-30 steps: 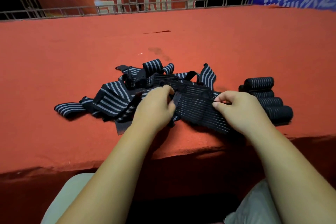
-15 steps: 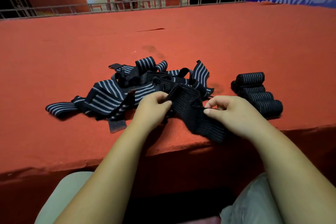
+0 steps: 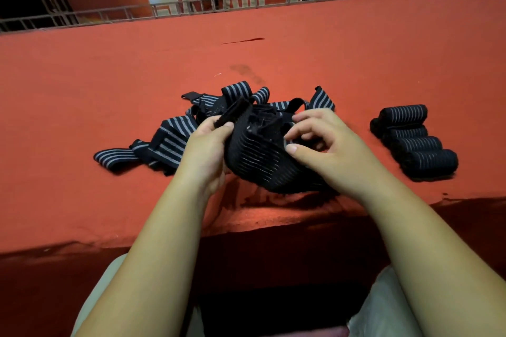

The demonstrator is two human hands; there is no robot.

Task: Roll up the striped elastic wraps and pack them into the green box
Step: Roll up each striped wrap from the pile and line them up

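Head view: both hands are on one striped elastic wrap (image 3: pixel 257 157), lifted just above the near edge of the red carpeted platform (image 3: pixel 109 76). The left hand (image 3: pixel 204 150) pinches its dark end strip between thumb and fingers. The right hand (image 3: pixel 328 150) curls onto the bunched far side, thumb pressed into the fabric. Behind and to the left, the tangled pile of loose wraps (image 3: pixel 172 142) sprawls on the carpet. Off right, well apart, a row of rolled wraps (image 3: pixel 413 142) lies packed together, touching.
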